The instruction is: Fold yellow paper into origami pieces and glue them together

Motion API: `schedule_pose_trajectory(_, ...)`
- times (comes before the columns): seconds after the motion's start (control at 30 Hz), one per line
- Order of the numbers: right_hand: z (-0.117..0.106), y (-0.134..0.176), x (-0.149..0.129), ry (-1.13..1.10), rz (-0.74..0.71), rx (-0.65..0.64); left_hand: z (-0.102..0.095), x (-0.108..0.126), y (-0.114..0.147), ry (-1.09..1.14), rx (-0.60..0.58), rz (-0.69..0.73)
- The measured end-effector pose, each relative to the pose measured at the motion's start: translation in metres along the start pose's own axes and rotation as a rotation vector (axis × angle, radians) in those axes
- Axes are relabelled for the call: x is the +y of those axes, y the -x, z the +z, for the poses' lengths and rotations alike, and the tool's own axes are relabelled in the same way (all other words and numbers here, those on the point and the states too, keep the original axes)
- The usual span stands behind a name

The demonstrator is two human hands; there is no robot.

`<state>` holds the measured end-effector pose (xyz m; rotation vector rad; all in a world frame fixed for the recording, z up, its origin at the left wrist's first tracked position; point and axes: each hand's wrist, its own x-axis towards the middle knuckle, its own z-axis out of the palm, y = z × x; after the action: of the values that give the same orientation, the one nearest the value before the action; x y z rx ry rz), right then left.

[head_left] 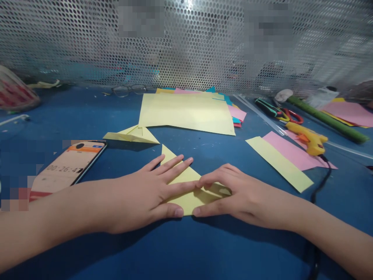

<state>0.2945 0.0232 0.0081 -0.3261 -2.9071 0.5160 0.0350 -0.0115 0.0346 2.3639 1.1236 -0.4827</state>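
Observation:
A yellow sheet of paper [186, 198], folded into a triangle, lies flat on the blue table [186, 249]. My left hand [163, 186] rests on its left part, palm down with the fingers spread. On the right side, my right hand [233, 190] touches the paper with bent fingers, its thumb at the near edge; its fingers are apart and hold nothing. The right corner of the triangle is hidden beneath that hand. Just beyond my left fingers sits a folded yellow paper piece [140, 135], partly raised.
A large yellow sheet [186, 112] tops a stack of coloured papers. At left lies a phone [70, 167] showing a timer. To the right are a yellow strip [279, 163], pink paper [282, 146], a corded glue gun [310, 140] and scissors [291, 116]. Perforated metal [186, 50] stands behind.

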Motion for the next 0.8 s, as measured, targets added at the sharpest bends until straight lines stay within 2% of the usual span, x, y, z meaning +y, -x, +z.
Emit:
schedule_pose_trajectory(0.2, -0.002, 0.001, -0.001, -0.024, 0.002, -0.022, 0.006, -0.003, -0.004, 0.005, 0.024, -0.004)
schedule_pose_trajectory(0.4, -0.003, -0.003, -0.003, 0.05, -0.033, -0.033, 0.009, -0.008, -0.005, 0.016, 0.05, 0.029)
schedule_pose_trajectory(0.6, -0.001, -0.004, -0.001, -0.113, -0.022, -0.002, 0.008, -0.01, -0.003, 0.034, 0.027, 0.027)
schedule_pose_trajectory(0.8, 0.001, -0.005, -0.001, -0.118, -0.027, -0.016, 0.009, -0.01, 0.0, 0.041, 0.026, 0.04)
